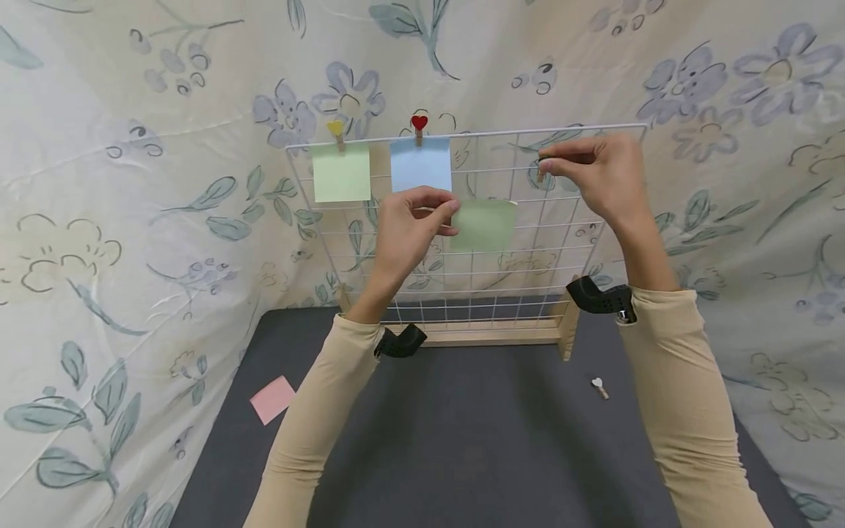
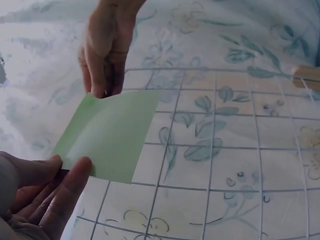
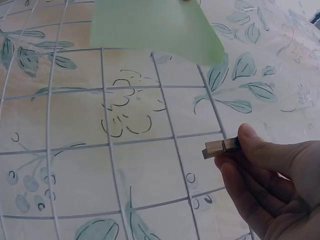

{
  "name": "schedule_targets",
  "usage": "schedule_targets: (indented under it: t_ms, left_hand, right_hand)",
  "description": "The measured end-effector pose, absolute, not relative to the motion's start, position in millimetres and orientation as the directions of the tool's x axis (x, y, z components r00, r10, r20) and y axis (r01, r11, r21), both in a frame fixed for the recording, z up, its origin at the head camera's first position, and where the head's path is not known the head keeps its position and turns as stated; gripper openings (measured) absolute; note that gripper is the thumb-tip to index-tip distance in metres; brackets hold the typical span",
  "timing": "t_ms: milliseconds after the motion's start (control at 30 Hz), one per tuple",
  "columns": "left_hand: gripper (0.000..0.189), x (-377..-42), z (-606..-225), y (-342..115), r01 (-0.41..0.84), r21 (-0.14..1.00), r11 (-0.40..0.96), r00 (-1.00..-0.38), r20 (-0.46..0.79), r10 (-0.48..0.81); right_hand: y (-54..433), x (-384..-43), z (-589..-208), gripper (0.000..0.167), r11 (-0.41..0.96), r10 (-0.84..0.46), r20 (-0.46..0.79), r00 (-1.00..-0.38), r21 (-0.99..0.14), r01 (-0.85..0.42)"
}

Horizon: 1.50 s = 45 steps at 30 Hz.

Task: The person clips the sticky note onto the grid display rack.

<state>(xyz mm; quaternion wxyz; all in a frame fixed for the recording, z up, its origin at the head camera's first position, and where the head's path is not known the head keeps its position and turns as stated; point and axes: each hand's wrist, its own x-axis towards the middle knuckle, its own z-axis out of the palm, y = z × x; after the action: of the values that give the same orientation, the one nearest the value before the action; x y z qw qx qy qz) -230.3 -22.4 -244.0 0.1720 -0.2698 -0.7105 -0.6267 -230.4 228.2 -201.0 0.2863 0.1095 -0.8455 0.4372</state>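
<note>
My left hand (image 1: pixel 414 229) pinches a green paper square (image 1: pixel 485 226) at its left edge, between thumb and fingers. The paper stands in front of the white wire grid (image 1: pixel 472 276), below the grid's top bar. In the right wrist view the paper's lower edge curves a little. My right hand (image 1: pixel 604 176) pinches a small wooden clothespin (image 3: pixel 220 148) between thumb and forefinger, near the grid's upper right. To the left, another green paper (image 1: pixel 341 174) hangs under a yellow-heart clothespin (image 1: pixel 337 132). Beside it a blue paper (image 1: pixel 420 165) hangs under a red-heart clothespin (image 1: pixel 419 126).
The grid stands in a wooden base (image 1: pixel 495 336) on a dark table (image 1: pixel 462 440). A pink paper square (image 1: pixel 273 400) lies at the table's left, and a white-heart clothespin (image 1: pixel 600 389) at the right. Behind the grid hangs a floral cloth (image 1: pixel 198 147).
</note>
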Motion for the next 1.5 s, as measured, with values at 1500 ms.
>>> schedule_targets:
  t_ms: [1500]
  left_hand:
    - [0.015,-279,-199,20,0.517,0.85,0.098,-0.851,0.523,-0.047]
  right_hand:
    - [198,-281,-152,0.03,0.578,-0.048,0.478,-0.877,-0.703,-0.415]
